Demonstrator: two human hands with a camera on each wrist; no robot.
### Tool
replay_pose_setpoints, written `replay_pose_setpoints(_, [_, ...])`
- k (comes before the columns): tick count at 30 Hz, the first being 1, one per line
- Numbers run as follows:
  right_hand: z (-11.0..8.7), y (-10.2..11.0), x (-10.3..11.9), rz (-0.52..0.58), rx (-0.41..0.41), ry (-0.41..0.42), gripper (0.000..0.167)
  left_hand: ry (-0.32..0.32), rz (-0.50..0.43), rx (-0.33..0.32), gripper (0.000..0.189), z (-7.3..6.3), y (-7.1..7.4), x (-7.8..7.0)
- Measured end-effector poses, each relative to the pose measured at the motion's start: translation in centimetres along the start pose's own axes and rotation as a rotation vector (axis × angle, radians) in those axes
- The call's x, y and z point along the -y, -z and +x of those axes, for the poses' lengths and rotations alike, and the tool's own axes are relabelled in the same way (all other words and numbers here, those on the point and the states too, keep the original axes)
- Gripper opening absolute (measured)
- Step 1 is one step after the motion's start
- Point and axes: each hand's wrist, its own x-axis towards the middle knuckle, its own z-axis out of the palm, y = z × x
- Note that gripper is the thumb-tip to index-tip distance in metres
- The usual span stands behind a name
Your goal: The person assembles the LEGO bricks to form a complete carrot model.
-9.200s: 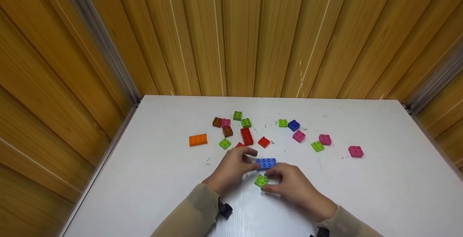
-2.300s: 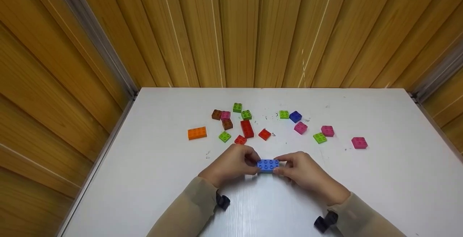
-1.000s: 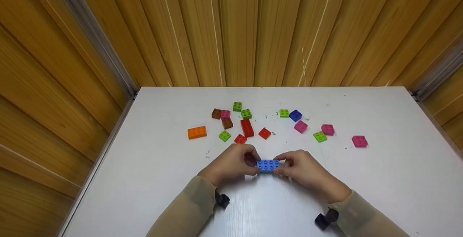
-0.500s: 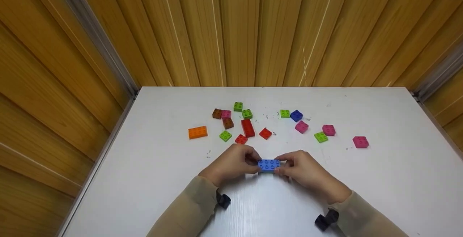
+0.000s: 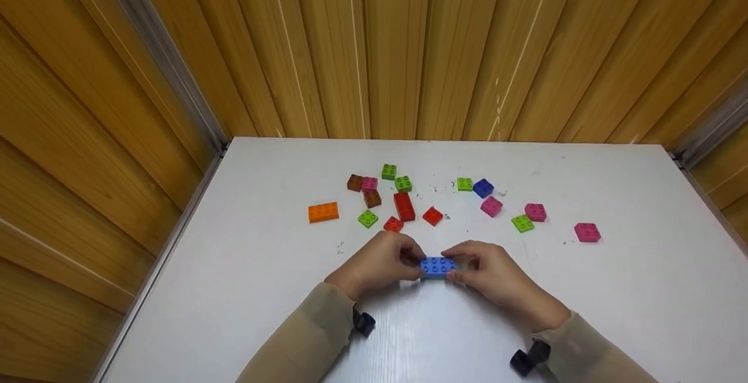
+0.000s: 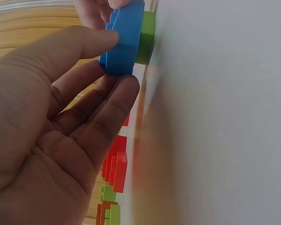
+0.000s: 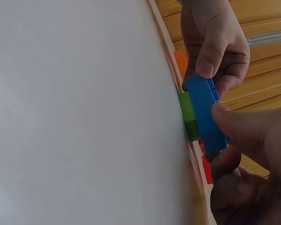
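Observation:
A long blue toy building brick (image 5: 437, 266), studs up, lies in front of me with green (image 7: 187, 108) showing beneath it in both wrist views. My left hand (image 5: 380, 260) pinches its left end, thumb on the near side and fingers at the far side. At the other end, my right hand (image 5: 491, 269) grips it, thumb (image 7: 225, 119) pressed to the near face near the studs. The green layer sits flush under the blue brick, against the white table; in the right wrist view it has a lighter and a darker part.
Beyond the hands lie several loose bricks: a long red one (image 5: 404, 206), two smaller red ones, brown, pink and green ones. An orange brick (image 5: 323, 212) is at left; a dark blue brick (image 5: 483, 188) and pink ones (image 5: 587, 232) at right. A wood-look wall (image 5: 391, 49) stands behind the table.
Earlier, my right hand was at a green brick in front of the blue one; that brick no longer lies there, and both hands hold the blue brick. Over the last second the hands barely move.

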Motion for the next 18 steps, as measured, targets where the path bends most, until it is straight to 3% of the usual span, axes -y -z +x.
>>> replay_pose_setpoints(5, [0.1, 0.1, 0.2, 0.019, 0.015, 0.006, 0.032, -0.009, 0.043, -0.002, 0.023, 0.0, 0.5, -0.1])
replay_pose_setpoints(10, [0.1, 0.1, 0.2, 0.085, 0.025, -0.039, 0.034, 0.061, 0.024, -0.015, 0.031, -0.2, 1.7, -0.1])
replay_pose_setpoints(15, [0.1, 0.1, 0.3, 0.132, 0.029, -0.080, 0.036, 0.101, -0.040, -0.088, 0.034, -0.5, 3.8, 0.4])
replay_pose_setpoints(18, [0.2, 0.1, 0.3, 0.133, 0.033, -0.094, 0.036, 0.093, -0.040, -0.163, 0.037, -0.7, 5.5, 1.0])
